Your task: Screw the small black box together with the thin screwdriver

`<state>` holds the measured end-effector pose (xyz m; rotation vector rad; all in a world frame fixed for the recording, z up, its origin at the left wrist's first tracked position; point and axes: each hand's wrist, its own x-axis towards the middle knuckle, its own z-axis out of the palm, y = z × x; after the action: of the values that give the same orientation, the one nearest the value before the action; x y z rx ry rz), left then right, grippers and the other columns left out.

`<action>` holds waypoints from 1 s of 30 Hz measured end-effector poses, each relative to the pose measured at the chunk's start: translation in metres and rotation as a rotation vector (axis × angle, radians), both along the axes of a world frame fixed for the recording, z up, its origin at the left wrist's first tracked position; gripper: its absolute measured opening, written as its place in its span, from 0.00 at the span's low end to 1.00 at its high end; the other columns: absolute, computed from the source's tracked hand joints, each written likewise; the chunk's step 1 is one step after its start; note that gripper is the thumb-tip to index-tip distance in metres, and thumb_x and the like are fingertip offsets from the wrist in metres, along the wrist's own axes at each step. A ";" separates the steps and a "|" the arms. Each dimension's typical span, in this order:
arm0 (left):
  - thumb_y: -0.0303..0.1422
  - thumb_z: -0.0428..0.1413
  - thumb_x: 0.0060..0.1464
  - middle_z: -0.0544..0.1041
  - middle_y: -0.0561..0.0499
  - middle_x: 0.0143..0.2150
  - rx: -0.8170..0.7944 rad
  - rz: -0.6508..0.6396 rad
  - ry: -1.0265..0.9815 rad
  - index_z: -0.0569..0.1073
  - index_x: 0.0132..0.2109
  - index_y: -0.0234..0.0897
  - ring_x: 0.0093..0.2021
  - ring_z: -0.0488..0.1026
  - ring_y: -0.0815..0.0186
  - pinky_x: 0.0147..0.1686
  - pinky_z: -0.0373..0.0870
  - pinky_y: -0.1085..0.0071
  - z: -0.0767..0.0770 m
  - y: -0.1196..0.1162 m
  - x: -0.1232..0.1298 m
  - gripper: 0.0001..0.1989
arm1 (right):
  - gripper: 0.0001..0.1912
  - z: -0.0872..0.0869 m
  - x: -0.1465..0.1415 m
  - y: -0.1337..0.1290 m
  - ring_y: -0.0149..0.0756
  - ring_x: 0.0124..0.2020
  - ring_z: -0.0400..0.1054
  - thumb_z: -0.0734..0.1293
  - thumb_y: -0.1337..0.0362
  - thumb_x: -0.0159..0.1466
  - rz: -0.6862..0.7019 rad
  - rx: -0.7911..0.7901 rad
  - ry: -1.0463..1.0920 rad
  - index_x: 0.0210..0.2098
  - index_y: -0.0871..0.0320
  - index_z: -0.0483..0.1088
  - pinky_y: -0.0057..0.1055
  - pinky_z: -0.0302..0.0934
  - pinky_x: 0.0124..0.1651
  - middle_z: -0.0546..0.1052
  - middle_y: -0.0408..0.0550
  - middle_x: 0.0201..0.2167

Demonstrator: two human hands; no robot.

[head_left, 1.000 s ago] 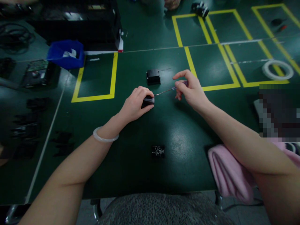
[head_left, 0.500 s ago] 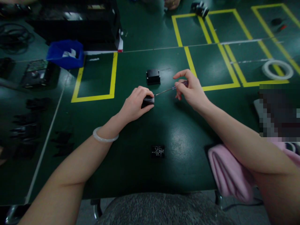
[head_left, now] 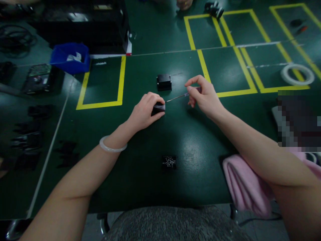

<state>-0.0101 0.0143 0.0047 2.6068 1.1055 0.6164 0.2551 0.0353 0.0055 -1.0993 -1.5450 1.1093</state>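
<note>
My left hand (head_left: 146, 111) is closed around a small black block-shaped part (head_left: 158, 109), pressing it on the green table, with the fingers hiding much of it. In my right hand (head_left: 203, 95) is a screwdriver (head_left: 178, 97), its handle between thumb and fingers. The thin shaft slants down to the left and its tip meets the right side of the black part. Just behind stands a black box-shaped part (head_left: 164, 82) with small metal screws at its corners. Nearer to me, several loose silver screws (head_left: 170, 162) lie on a small dark tray.
A blue bin (head_left: 70, 58) with white pieces stands back left, before a large black case (head_left: 85, 26). Several black parts (head_left: 27, 140) lie left. Right are a tape roll (head_left: 297, 74) and a pink cloth (head_left: 247, 184). Another person's hand (head_left: 184, 4) shows at the top.
Almost nothing differs. My right hand and the screwdriver have shifted very slightly, while my left hand and the black part stay in place.
</note>
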 end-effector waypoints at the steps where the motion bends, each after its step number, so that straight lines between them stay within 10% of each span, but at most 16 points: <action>1: 0.31 0.59 0.64 0.74 0.42 0.56 0.001 0.000 -0.003 0.67 0.55 0.38 0.56 0.72 0.52 0.55 0.70 0.54 0.000 0.000 0.000 0.14 | 0.12 -0.001 0.000 0.000 0.30 0.16 0.60 0.70 0.51 0.68 0.006 0.006 0.004 0.42 0.49 0.66 0.34 0.64 0.25 0.62 0.34 0.16; 30: 0.32 0.58 0.64 0.74 0.42 0.56 -0.001 0.000 -0.007 0.68 0.54 0.38 0.57 0.71 0.52 0.55 0.70 0.54 0.000 0.000 0.000 0.13 | 0.12 -0.003 0.003 0.002 0.31 0.20 0.62 0.69 0.52 0.69 0.027 -0.001 0.008 0.45 0.49 0.65 0.34 0.65 0.27 0.62 0.36 0.20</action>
<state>-0.0098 0.0144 0.0044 2.6015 1.1042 0.6235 0.2578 0.0371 0.0021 -1.0761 -1.5575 1.1314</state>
